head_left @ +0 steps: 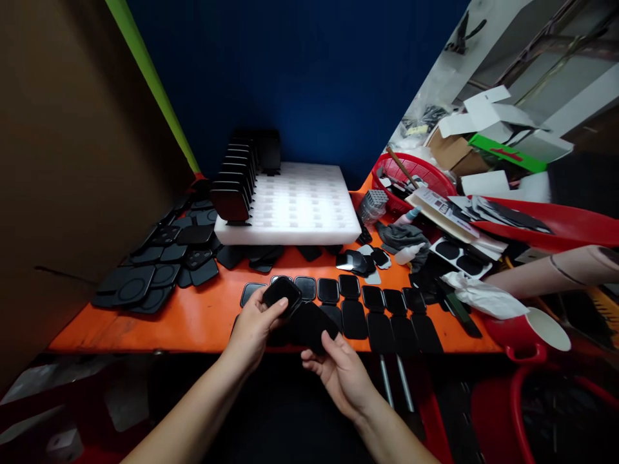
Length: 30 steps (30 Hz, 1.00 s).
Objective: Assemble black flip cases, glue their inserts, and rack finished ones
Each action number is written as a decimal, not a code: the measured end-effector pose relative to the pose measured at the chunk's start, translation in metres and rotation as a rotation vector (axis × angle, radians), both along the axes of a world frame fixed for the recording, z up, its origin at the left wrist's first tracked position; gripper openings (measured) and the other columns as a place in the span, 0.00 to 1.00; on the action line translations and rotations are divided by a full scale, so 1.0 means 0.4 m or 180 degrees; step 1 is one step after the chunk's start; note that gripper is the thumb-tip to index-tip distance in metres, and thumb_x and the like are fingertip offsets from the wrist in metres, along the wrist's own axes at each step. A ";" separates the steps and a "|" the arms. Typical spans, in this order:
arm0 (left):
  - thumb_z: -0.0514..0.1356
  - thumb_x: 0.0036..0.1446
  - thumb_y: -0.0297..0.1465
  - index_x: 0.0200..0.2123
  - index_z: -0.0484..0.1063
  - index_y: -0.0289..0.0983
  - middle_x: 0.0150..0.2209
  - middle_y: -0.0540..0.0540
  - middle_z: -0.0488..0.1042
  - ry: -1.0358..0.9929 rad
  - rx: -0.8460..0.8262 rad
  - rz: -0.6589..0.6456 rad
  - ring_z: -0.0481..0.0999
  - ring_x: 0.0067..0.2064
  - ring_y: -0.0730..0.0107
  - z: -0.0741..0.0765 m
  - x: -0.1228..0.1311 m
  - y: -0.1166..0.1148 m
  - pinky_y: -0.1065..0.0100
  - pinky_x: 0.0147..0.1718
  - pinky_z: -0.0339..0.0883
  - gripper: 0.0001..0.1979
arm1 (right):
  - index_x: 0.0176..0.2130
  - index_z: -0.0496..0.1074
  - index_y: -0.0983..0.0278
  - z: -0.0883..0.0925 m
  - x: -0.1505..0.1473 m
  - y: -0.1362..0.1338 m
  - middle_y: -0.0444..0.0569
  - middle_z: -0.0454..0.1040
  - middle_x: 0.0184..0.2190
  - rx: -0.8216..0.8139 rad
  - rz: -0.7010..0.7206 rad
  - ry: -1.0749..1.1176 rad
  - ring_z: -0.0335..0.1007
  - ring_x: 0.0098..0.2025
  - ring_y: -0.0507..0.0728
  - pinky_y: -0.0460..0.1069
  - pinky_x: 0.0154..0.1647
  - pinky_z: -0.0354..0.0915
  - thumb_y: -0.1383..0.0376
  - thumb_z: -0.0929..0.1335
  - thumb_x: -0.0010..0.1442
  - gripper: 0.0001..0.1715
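My left hand (254,325) is closed on a small black rounded-square part (282,293), held just above the front of the orange table (193,319). My right hand (338,374) pinches a flat black pad (312,325) by its lower edge, right beside the left hand. Two rows of similar black parts (367,309) lie on the table in front of both hands. Behind them a white foam tray (304,206) holds a line of black parts (236,177) standing upright along its left side.
A heap of loose black parts (164,258) covers the table's left side. To the right sit a red basket (416,171), a grey cloth (401,235), papers, cardboard boxes and a red mug (527,332). A brown wall stands at the left, a blue panel behind.
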State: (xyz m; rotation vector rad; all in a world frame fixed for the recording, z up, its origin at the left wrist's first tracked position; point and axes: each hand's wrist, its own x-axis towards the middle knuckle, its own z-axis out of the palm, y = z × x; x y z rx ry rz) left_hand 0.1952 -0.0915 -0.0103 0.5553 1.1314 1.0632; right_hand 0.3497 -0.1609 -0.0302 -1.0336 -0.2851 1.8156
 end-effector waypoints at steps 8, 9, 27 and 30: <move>0.62 0.51 0.38 0.43 0.68 0.36 0.37 0.45 0.76 0.0446 0.0888 -0.0352 0.76 0.37 0.65 0.040 -0.021 0.075 0.67 0.36 0.69 0.18 | 0.36 0.68 0.63 0.130 0.055 0.198 0.41 0.67 0.24 0.1242 0.0169 -0.1587 0.61 0.23 0.48 0.45 0.27 0.59 0.54 0.69 0.55 0.15; 0.61 0.52 0.39 0.42 0.68 0.36 0.35 0.45 0.77 0.0522 0.0988 -0.0380 0.77 0.37 0.64 0.049 -0.026 0.094 0.66 0.36 0.70 0.17 | 0.36 0.67 0.63 0.158 0.066 0.234 0.41 0.66 0.23 0.1432 0.0223 -0.1855 0.61 0.23 0.48 0.45 0.27 0.58 0.54 0.68 0.55 0.16; 0.52 0.59 0.29 0.55 0.65 0.41 0.59 0.44 0.64 0.4923 0.3632 -0.1537 0.63 0.59 0.55 0.022 -0.036 0.390 0.51 0.56 0.59 0.19 | 0.39 0.70 0.62 0.421 -0.097 0.979 0.45 0.73 0.34 0.3800 0.1803 -0.5402 0.66 0.34 0.54 0.46 0.33 0.57 0.63 0.63 0.59 0.09; 0.50 0.60 0.29 0.55 0.65 0.41 0.59 0.44 0.64 0.4974 0.3683 -0.1515 0.63 0.59 0.54 0.009 -0.041 0.387 0.51 0.56 0.59 0.19 | 0.44 0.69 0.63 0.411 -0.105 1.009 0.50 0.74 0.40 0.3724 0.2098 -0.5591 0.67 0.38 0.56 0.47 0.36 0.58 0.63 0.64 0.60 0.13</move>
